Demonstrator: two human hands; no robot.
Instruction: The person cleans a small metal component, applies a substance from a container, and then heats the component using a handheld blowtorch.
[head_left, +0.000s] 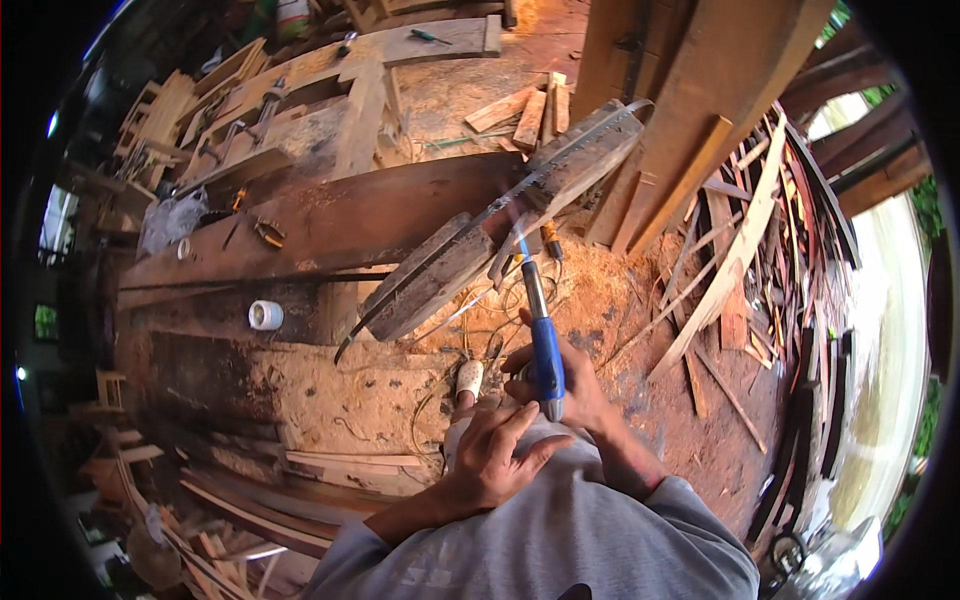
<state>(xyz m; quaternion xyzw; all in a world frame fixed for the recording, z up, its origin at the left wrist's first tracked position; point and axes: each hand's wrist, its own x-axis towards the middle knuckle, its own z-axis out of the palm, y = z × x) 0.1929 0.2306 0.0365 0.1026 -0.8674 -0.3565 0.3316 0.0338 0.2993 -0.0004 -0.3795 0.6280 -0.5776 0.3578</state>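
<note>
My right hand is wrapped around a blue-handled blowtorch, which points away from me. A pale bluish flame comes from its metal nozzle, close to the toothed saw blade. The long, narrow blade lies along a rough wooden block set slantwise across a dark plank. My left hand is near the torch's lower end, thumb and fingers spread. Whether its fingertips touch the torch is unclear.
Black-and-yellow pliers and a white tub sit to the left. Cables run through sawdust below the block. Scrap wood is heaped at right, beside tall leaning boards. A wooden frame stands at the back left.
</note>
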